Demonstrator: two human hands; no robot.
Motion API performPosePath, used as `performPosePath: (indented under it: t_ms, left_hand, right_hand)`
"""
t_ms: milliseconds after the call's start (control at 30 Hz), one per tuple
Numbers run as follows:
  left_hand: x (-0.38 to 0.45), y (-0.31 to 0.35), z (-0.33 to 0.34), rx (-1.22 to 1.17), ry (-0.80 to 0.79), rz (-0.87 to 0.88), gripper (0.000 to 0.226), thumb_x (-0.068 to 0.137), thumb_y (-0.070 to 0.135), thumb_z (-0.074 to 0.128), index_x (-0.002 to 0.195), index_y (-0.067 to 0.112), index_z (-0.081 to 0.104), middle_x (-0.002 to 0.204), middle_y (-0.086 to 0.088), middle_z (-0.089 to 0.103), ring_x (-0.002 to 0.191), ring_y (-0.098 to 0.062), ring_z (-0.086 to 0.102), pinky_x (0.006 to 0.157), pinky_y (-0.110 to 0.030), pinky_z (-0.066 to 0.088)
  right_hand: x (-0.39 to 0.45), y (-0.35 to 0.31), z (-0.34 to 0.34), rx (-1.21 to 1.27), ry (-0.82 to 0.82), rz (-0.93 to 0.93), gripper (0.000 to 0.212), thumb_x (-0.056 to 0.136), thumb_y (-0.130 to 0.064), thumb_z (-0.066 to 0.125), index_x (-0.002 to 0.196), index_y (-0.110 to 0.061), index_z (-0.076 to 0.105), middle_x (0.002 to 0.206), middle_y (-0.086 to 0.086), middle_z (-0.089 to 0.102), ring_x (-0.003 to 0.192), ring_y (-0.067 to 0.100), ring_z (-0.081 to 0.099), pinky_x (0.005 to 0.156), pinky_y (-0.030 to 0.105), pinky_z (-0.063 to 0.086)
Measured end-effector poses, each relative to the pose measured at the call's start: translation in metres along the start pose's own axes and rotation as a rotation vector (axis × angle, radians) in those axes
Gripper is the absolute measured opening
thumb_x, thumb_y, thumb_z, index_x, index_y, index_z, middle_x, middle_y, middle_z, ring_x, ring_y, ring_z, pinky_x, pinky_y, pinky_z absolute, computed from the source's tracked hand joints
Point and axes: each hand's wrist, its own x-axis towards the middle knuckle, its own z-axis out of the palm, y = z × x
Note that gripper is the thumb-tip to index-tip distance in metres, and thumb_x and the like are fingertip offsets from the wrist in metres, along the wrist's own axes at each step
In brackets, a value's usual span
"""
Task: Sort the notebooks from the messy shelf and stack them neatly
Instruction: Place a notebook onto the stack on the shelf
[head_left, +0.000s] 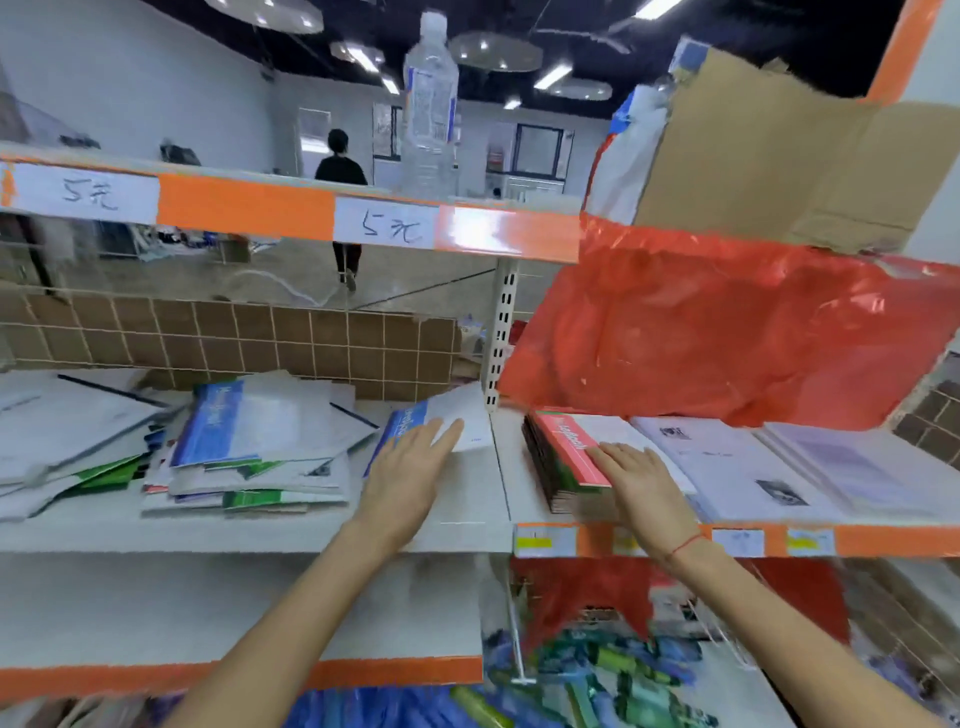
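Broadly, a white shelf with orange edging fills the view, split by a perforated upright post into a left bay and a right bay. Above it, an upper shelf edge carries two handwritten price labels, and a clear plastic bottle stands on top. To the right, a red plastic sheet hangs down from that upper level, with a torn cardboard box sitting above it.

In the left bay lies a messy heap of notebooks, blue, green and white covers overlapping at odd angles. In the right bay, a neat stack of notebooks with a red cover on top sits just right of the post, and beside it flat white booklets lie in a row toward the far right.

A lone blue-and-white notebook lies tilted near the post in the left bay. The left hand stretches toward it, fingers straight and relaxed, the fingertips over its near edge; I cannot tell whether they touch it. The right hand lies flat with straight fingers resting on the near corner of the red-topped stack, grasping nothing. A thin red string circles the right wrist.

Far behind the shelving, a person in a black top stands facing away.
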Motion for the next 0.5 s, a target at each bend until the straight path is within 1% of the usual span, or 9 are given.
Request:
performPosePath:
  t_ms: [67, 100, 133, 233, 333, 367, 400, 467, 500]
  left_hand:
    - [0.006, 0.015, 0.007, 0.002, 0.003, -0.026, 0.090, 0.038, -0.027, 0.061, 0.122, 0.007, 0.062, 0.113, -0.021, 0.066, 0.096, -0.038, 0.066, 0.067, -0.045, 0.056]
    - [0.010, 0.021, 0.010, 0.003, 0.000, -0.044, 0.091, 0.038, -0.027, 0.063, 0.123, 0.008, 0.061, 0.114, -0.021, 0.065, 0.098, -0.038, 0.066, 0.069, -0.045, 0.056]
    - [0.012, 0.027, 0.012, 0.002, -0.004, -0.066, 0.091, 0.041, -0.027, 0.063, 0.125, 0.008, 0.060, 0.117, -0.021, 0.064, 0.100, -0.038, 0.065, 0.072, -0.046, 0.055]
    - [0.017, 0.039, 0.019, -0.001, 0.005, -0.100, 0.087, 0.049, -0.027, 0.061, 0.128, 0.007, 0.057, 0.121, -0.022, 0.062, 0.105, -0.039, 0.063, 0.077, -0.049, 0.054]
    - [0.024, 0.042, 0.024, -0.002, -0.005, -0.126, 0.082, 0.055, -0.025, 0.061, 0.130, 0.008, 0.056, 0.123, -0.023, 0.060, 0.107, -0.039, 0.061, 0.081, -0.050, 0.053]
    - [0.026, 0.042, 0.025, 0.004, -0.003, -0.128, 0.081, 0.056, -0.024, 0.062, 0.130, 0.008, 0.056, 0.122, -0.022, 0.061, 0.107, -0.039, 0.062, 0.080, -0.049, 0.053]
    - [0.028, 0.043, 0.026, 0.009, 0.001, -0.127, 0.081, 0.055, -0.024, 0.063, 0.129, 0.008, 0.056, 0.121, -0.022, 0.062, 0.106, -0.038, 0.063, 0.079, -0.049, 0.054]
    - [0.033, 0.042, 0.028, 0.019, 0.007, -0.117, 0.080, 0.053, -0.024, 0.065, 0.126, 0.006, 0.058, 0.117, -0.021, 0.064, 0.101, -0.037, 0.065, 0.074, -0.047, 0.056]
    - [0.035, 0.041, 0.029, 0.020, 0.008, -0.111, 0.080, 0.051, -0.024, 0.067, 0.125, 0.005, 0.059, 0.115, -0.020, 0.065, 0.099, -0.037, 0.065, 0.071, -0.047, 0.056]
  right_hand:
    - [0.005, 0.019, 0.009, 0.024, -0.013, -0.034, 0.051, 0.049, 0.001, 0.060, 0.098, -0.006, 0.072, 0.093, 0.012, 0.071, 0.080, 0.031, 0.070, 0.063, 0.048, 0.056]
    - [0.009, 0.026, 0.013, 0.045, -0.032, -0.045, 0.050, 0.052, -0.002, 0.051, 0.097, -0.006, 0.072, 0.092, 0.012, 0.071, 0.079, 0.031, 0.070, 0.062, 0.046, 0.056]
    - [0.011, 0.031, 0.017, 0.050, -0.049, -0.061, 0.051, 0.050, -0.002, 0.049, 0.096, -0.006, 0.072, 0.091, 0.012, 0.071, 0.078, 0.031, 0.070, 0.060, 0.044, 0.057]
    - [0.015, 0.038, 0.035, 0.057, -0.148, -0.072, 0.053, 0.043, 0.003, 0.064, 0.094, -0.008, 0.071, 0.086, 0.010, 0.070, 0.072, 0.029, 0.069, 0.054, 0.039, 0.055]
    - [0.016, 0.042, 0.048, 0.136, -0.244, -0.059, 0.071, 0.030, 0.004, 0.080, 0.099, -0.008, 0.070, 0.086, 0.011, 0.070, 0.072, 0.030, 0.068, 0.052, 0.039, 0.056]
    - [0.018, 0.043, 0.048, 0.167, -0.281, -0.067, 0.070, 0.039, 0.001, 0.080, 0.107, -0.007, 0.068, 0.095, 0.013, 0.069, 0.081, 0.032, 0.068, 0.059, 0.042, 0.057]
    - [0.019, 0.044, 0.047, 0.220, -0.315, -0.074, 0.065, 0.056, -0.005, 0.076, 0.120, -0.008, 0.061, 0.110, 0.015, 0.065, 0.096, 0.033, 0.065, 0.072, 0.045, 0.055]
    - [0.020, 0.045, 0.045, 0.284, -0.451, -0.067, 0.061, 0.085, -0.032, 0.055, 0.141, -0.014, 0.041, 0.139, 0.008, 0.048, 0.124, 0.028, 0.047, 0.096, 0.040, 0.044]
    - [0.020, 0.046, 0.045, 0.285, -0.523, -0.062, 0.066, 0.088, -0.048, 0.047, 0.145, -0.017, 0.033, 0.146, 0.005, 0.040, 0.130, 0.025, 0.040, 0.102, 0.038, 0.039]
